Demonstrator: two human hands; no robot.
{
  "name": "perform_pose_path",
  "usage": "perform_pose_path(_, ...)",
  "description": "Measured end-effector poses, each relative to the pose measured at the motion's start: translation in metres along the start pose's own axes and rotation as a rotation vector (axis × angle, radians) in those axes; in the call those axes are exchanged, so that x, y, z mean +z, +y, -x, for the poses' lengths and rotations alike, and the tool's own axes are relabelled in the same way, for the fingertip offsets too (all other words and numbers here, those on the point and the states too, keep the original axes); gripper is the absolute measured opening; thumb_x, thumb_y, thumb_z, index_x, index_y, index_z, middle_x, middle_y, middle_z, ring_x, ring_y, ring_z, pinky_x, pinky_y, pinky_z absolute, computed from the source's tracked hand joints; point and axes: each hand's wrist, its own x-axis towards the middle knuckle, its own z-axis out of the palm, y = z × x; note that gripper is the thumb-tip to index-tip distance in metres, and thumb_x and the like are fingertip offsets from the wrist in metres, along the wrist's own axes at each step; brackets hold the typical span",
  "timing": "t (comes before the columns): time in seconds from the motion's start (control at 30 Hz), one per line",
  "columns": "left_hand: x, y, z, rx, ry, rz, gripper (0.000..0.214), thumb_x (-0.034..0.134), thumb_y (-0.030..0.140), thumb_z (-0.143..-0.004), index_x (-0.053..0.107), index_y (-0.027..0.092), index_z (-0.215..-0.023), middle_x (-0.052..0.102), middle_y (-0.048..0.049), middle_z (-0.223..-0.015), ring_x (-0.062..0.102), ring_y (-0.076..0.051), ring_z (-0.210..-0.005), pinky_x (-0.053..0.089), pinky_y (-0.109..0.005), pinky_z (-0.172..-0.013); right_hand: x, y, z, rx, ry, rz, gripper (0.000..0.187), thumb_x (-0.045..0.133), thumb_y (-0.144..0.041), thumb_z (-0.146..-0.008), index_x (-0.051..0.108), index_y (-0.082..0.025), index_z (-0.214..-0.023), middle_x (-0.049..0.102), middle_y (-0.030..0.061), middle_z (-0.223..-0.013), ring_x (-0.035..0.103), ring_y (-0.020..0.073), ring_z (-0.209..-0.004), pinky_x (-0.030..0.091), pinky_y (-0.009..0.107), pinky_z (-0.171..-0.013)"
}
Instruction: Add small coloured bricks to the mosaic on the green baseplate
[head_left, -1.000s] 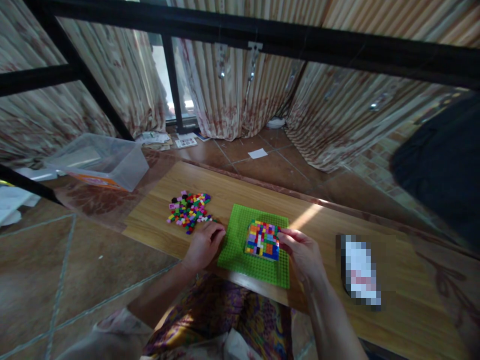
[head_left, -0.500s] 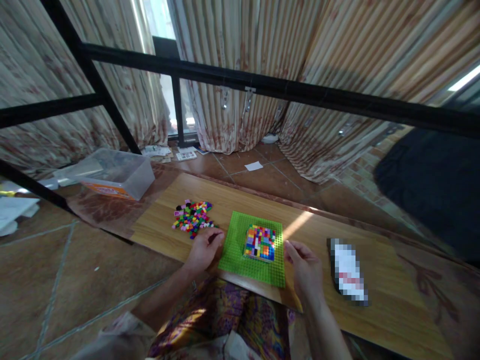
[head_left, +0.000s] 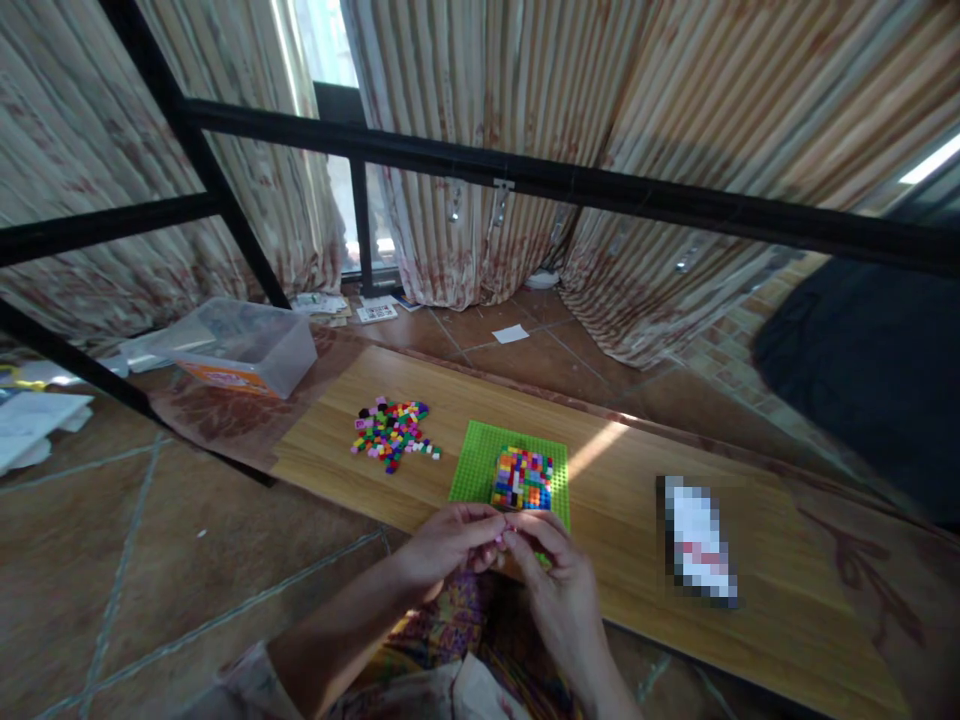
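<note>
My left hand and my right hand meet over the near edge of the green baseplate. Both are closed, fingertips pinched together around a small pink toy brick, mostly hidden by the fingers. Just beyond them, a block of multicoloured bricks sits on the baseplate, packed into a rough square. My hands cover the plate's front part. To the left, a loose pile of small bricks in many colours lies on the wooden board.
The wooden board lies across in front of me. A clear plastic box with an orange label stands at its far left. On the right lies a pixelated white and black item. A black metal rail crosses before the curtains.
My hands have come together from either side of the baseplate to its near edge. A pink brick now shows between their fingertips. The view has shifted slightly.
</note>
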Motion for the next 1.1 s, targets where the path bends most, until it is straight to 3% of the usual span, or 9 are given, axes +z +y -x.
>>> perform_pose_path(0.13,0.001,-0.001,-0.005,0.005,0.029,0.012,0.033,0.075,0.043,-0.068,0.063,0.012,-0.07,0.054,0.0018,-0.06,0.043,-0.005,-0.05,0.027,-0.018,-0.046,-0.003,0.001,-0.007,0.027,0.039,-0.032,0.019,0.062,-0.039,-0.082,0.071,-0.023,-0.085,0.065,0.0037,-0.086,0.061,0.0156,-0.08,0.049,0.027,-0.073)
perform_pose_path(0.33,-0.015,-0.003,-0.014,0.108,0.151,-0.005,0.037,0.075,0.044,-0.068,0.068,0.014,-0.088,0.057,0.0015,-0.069,0.044,-0.004,-0.051,0.031,-0.017,-0.049,-0.013,0.011,-0.033,0.055,0.248,0.016,0.019,0.066,-0.039,-0.077,0.072,-0.022,-0.082,0.069,0.0034,-0.085,0.062,0.0168,-0.081,0.048,0.029,-0.075)
perform_pose_path(0.67,-0.039,-0.003,-0.016,0.169,0.287,-0.136,0.031,0.07,0.041,-0.07,0.066,0.014,-0.086,0.059,0.0014,-0.067,0.046,-0.006,-0.051,0.029,-0.019,-0.048,-0.003,0.023,-0.049,0.14,0.263,-0.084,0.025,0.068,-0.04,-0.072,0.071,-0.02,-0.086,0.072,0.0046,-0.085,0.065,0.0188,-0.08,0.05,0.034,-0.078)
perform_pose_path(0.8,-0.046,-0.006,-0.022,0.197,0.305,-0.189,0.029,0.067,0.04,-0.072,0.065,0.015,-0.086,0.056,0.0026,-0.065,0.045,-0.006,-0.051,0.029,-0.02,-0.048,-0.005,0.027,-0.053,0.076,0.247,0.156,0.022,0.062,-0.04,-0.078,0.071,-0.022,-0.087,0.071,0.004,-0.087,0.064,0.0174,-0.079,0.049,0.031,-0.075)
perform_pose_path(0.93,-0.049,-0.009,-0.028,0.224,0.242,-0.257,0.034,0.067,0.038,-0.072,0.065,0.015,-0.097,0.055,0.0029,-0.065,0.046,-0.008,-0.053,0.034,-0.021,-0.052,-0.005,0.029,-0.062,-0.065,0.204,0.487,0.022,0.054,-0.038,-0.085,0.071,-0.024,-0.086,0.069,0.0038,-0.091,0.063,0.0156,-0.076,0.047,0.028,-0.069)
perform_pose_path(1.1,-0.046,-0.01,-0.034,0.226,0.164,-0.274,0.045,0.066,0.036,-0.073,0.062,0.017,-0.114,0.05,0.0041,-0.061,0.042,-0.009,-0.051,0.032,-0.023,-0.051,0.0,0.034,-0.068,-0.226,0.189,0.637,0.026,0.049,-0.033,-0.089,0.071,-0.021,-0.087,0.068,0.006,-0.089,0.062,0.0167,-0.08,0.047,0.029,-0.075)
